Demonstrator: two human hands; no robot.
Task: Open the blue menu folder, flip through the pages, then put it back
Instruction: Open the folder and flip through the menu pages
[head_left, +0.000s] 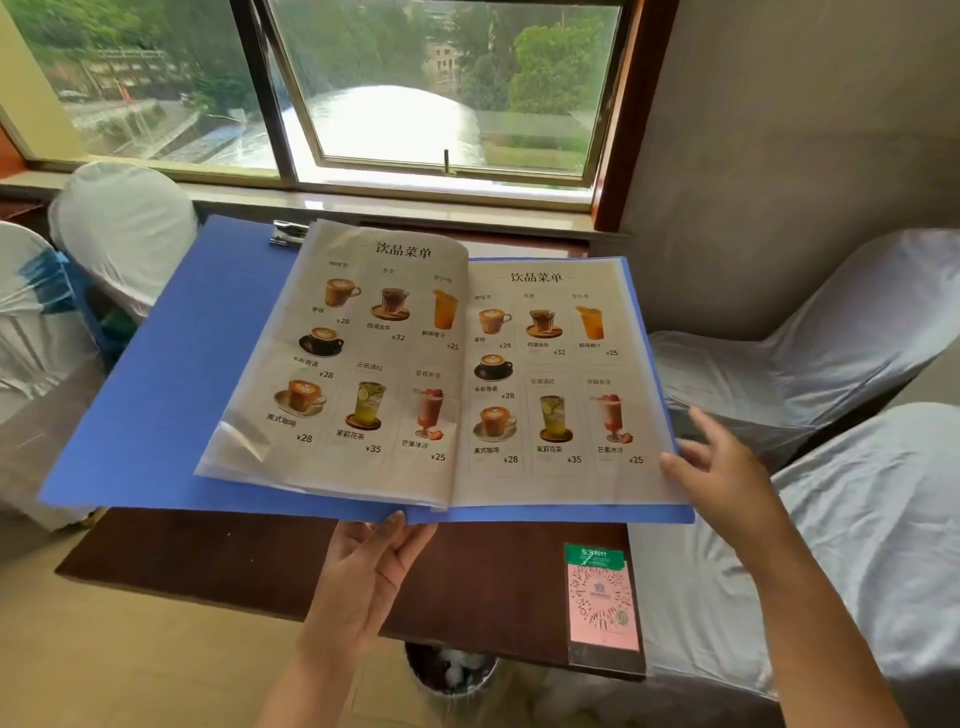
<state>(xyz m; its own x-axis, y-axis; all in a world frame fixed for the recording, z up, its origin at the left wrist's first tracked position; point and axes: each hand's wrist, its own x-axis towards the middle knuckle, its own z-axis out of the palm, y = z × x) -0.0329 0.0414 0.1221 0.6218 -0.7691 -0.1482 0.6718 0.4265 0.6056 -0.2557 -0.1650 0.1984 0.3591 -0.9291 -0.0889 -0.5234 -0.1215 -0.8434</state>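
Note:
The blue menu folder (171, 364) lies open above a dark wooden table (249, 561), held up off it. Clear sleeves with drink menu pages (363, 353) show coffee cups, teas and juices with prices. The left stack of pages curves upward; the right page (550, 379) lies flat on the back cover. My left hand (369, 577) grips the folder's bottom edge near the spine, thumb on top. My right hand (722, 467) touches the lower right corner of the right page, fingers spread.
A pink QR code card (602, 603) sits at the table's near right corner. White-covered chairs stand at the left (119, 228) and right (810, 364). A window (415, 93) is straight ahead. A bin (452, 670) stands under the table.

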